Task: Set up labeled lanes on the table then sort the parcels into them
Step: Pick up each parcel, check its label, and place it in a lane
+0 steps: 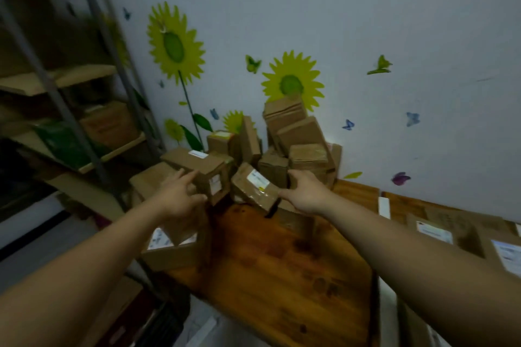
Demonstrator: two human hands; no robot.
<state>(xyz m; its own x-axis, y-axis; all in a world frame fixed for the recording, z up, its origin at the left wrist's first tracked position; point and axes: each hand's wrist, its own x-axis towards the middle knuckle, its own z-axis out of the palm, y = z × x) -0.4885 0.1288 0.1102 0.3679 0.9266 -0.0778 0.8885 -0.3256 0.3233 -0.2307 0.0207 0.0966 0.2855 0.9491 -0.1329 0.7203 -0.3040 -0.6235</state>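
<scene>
A heap of brown cardboard parcels (293,132) is piled in the far left corner of the wooden table (282,267), against the wall. My left hand (177,197) reaches to a long box (197,162) with a white label, fingers spread and touching its near side. My right hand (304,191) grips the edge of a small flat parcel (255,187) with a white and yellow label, tilted at the foot of the heap. Another labeled box (172,248) lies under my left forearm at the table's left edge.
Labeled parcels (434,231) lie in a row on the right of the table beyond a white strip (384,207). A metal shelf rack (70,121) with boxes stands on the left. The wall behind carries sunflower and butterfly stickers.
</scene>
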